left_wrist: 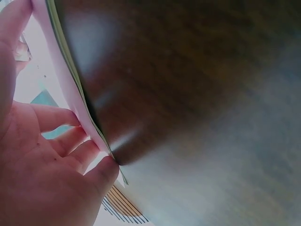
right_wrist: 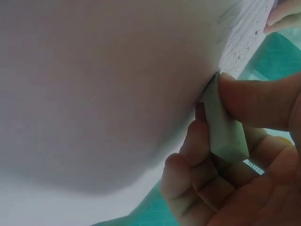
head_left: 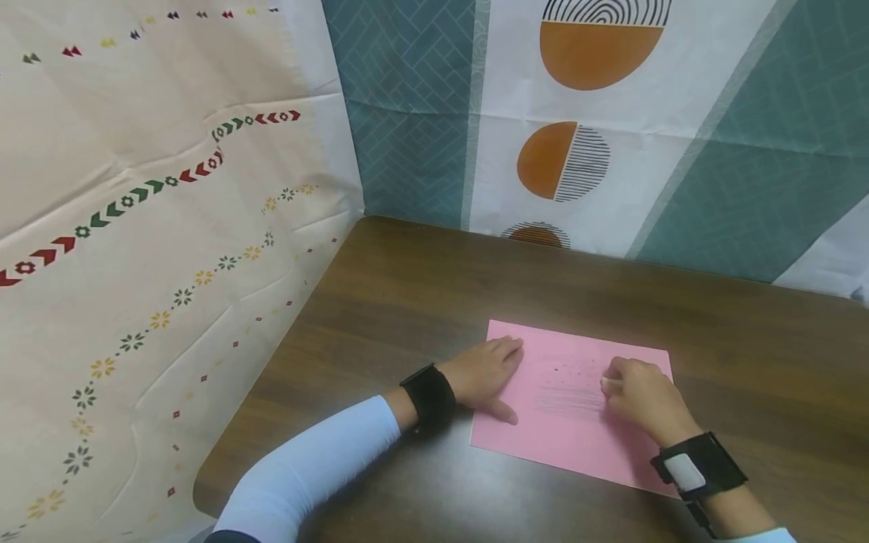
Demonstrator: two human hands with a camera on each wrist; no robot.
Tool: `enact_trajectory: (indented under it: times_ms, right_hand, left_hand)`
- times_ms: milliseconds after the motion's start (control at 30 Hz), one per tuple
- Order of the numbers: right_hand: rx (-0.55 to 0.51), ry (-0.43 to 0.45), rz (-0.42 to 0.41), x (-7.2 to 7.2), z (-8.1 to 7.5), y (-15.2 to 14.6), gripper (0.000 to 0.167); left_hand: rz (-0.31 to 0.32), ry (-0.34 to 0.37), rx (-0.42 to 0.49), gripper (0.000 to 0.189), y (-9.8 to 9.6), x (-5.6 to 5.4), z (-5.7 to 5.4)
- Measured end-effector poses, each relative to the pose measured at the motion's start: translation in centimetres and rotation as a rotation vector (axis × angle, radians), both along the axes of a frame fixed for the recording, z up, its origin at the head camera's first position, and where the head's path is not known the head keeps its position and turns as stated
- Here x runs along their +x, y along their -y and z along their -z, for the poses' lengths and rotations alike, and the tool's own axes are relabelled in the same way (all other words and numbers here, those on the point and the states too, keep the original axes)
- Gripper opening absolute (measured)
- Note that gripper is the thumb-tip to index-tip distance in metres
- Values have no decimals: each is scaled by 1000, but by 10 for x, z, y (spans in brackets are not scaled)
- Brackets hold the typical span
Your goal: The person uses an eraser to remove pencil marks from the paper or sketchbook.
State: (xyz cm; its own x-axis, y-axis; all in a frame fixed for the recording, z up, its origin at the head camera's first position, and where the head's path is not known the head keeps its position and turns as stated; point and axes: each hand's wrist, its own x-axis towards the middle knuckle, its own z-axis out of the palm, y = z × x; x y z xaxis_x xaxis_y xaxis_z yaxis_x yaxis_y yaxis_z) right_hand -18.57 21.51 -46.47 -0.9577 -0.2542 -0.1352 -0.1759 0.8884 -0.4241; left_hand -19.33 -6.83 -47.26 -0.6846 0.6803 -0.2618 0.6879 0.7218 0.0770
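A pink sheet [head_left: 577, 445] with several layers of paper at its edge lies on the wooden table, with faint grey pencil-like lines and dark specks across its middle. My left hand [head_left: 483, 377] rests on its left side, fingers straight and spread, thumb near the lower edge. My right hand [head_left: 641, 400] pinches a white eraser [right_wrist: 225, 125] between thumb and fingers over the right part of the sheet. The eraser's darkened far end meets the paper beside the grey lines in the right wrist view. In the left wrist view the left fingertips lie along the sheet's edge.
The brown wooden table [head_left: 380, 302] extends around the sheet. A cream cloth [head_left: 170, 339] with flower and arrow patterns hangs at the left. Behind the table hangs a teal and white curtain [head_left: 414, 151] with orange half circles. Both wrists wear black straps.
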Motion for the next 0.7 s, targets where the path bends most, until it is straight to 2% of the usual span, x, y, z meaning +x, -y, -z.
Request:
enact_trajectory:
  times_ms: [267, 367, 567, 700]
  right_hand:
    - [10, -25, -23, 1, 2, -4, 21]
    - [11, -65, -47, 2, -2, 1, 19]
    - [-22, -144, -173, -1, -14, 37, 17]
    - [-26, -157, -267, -2, -12, 68, 17]
  left_hand:
    - [-7, 17, -16, 111, -2, 0, -2]
    - [-6, 15, -13, 111, -2, 0, -3]
    - [1, 9, -8, 111, -1, 1, -4]
    - [20, -18, -4, 111, 0, 2, -5]
